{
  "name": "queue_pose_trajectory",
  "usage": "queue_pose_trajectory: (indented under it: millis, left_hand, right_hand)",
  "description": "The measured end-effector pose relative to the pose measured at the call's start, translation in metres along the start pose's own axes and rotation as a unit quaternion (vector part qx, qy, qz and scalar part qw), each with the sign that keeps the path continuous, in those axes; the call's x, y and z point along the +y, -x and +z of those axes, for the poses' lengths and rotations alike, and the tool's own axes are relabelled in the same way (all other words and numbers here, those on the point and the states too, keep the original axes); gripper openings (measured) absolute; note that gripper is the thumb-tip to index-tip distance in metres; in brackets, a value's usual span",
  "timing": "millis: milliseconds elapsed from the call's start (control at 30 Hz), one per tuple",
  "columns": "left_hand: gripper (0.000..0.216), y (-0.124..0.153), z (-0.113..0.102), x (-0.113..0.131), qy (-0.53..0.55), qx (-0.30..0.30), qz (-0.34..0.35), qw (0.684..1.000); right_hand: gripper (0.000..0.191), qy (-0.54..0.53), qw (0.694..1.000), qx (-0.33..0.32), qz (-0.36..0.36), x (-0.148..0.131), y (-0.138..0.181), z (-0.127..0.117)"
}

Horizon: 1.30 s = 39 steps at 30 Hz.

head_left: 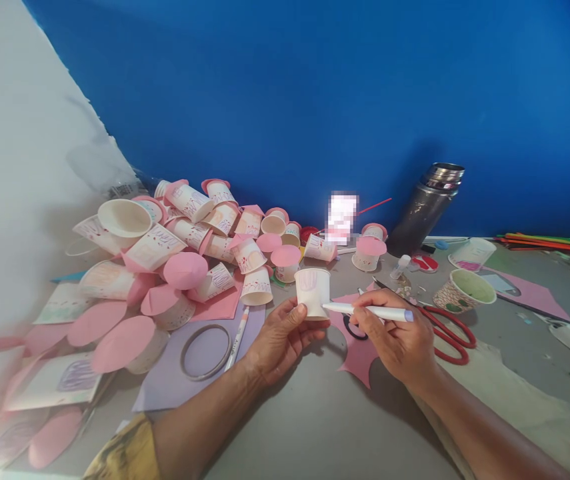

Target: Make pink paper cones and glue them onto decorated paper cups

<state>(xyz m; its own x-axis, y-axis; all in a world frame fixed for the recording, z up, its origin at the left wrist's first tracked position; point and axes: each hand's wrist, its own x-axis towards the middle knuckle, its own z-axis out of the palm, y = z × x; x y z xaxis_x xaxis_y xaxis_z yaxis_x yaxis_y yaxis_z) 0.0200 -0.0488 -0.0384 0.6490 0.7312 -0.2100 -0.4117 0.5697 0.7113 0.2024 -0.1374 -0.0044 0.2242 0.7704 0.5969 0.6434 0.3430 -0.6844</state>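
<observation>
My left hand (285, 340) is closed around the lower part of a white paper cup (313, 288), its thumb on the near side. A faint purple drawing shows near the cup's rim. In my right hand (397, 343) is a white marker (377, 311) with a purple end, gripped like a pen. The marker's tip points left and is at the lower right of the cup; whether it touches cannot be made out. Below my right hand lie a pink paper scrap (362, 363) and red-handled scissors (457, 333).
Many decorated cups with pink paper pieces (185, 270) are heaped at left. Purple paper (165, 383) bears a tape roll (185, 360) and another marker (237, 340). A dark flask (422, 210) leans by the blue wall. A green-lined cup (465, 291) sits at right.
</observation>
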Motion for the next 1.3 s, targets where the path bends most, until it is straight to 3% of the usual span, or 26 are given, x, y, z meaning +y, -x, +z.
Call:
queue_pose_trajectory:
  millis: [167, 333, 633, 1033, 1300]
  left_hand:
    - [0.04, 0.0005, 0.0009, 0.0009, 0.002, -0.006, 0.0, 1.0]
    - [0.041, 0.0024, 0.0049, 0.0024, 0.0, -0.01, -0.003, 1.0]
    - [0.039, 0.0028, 0.0046, 0.0012, -0.008, -0.029, -0.01, 1.0]
    - [0.033, 0.0051, 0.0005, 0.0017, 0.039, -0.049, -0.031, 0.998]
    - [0.033, 0.0042, 0.0001, 0.002, 0.056, -0.063, -0.037, 0.996]
  right_hand:
    - [0.018, -0.004, 1.0, -0.002, 0.0, 0.0003, 0.001, 0.0006]
    - [0.015, 0.014, 0.998, 0.055, -0.002, 0.0018, 0.0008, -0.0004]
    - [0.016, 0.03, 0.999, 0.035, -0.017, 0.0015, -0.001, -0.0008]
    - [0.016, -0.01, 0.999, 0.05, 0.017, 0.0003, -0.0008, -0.0028]
    - [0.011, -0.003, 0.998, 0.063, -0.009, 0.0023, 0.0001, -0.0027]
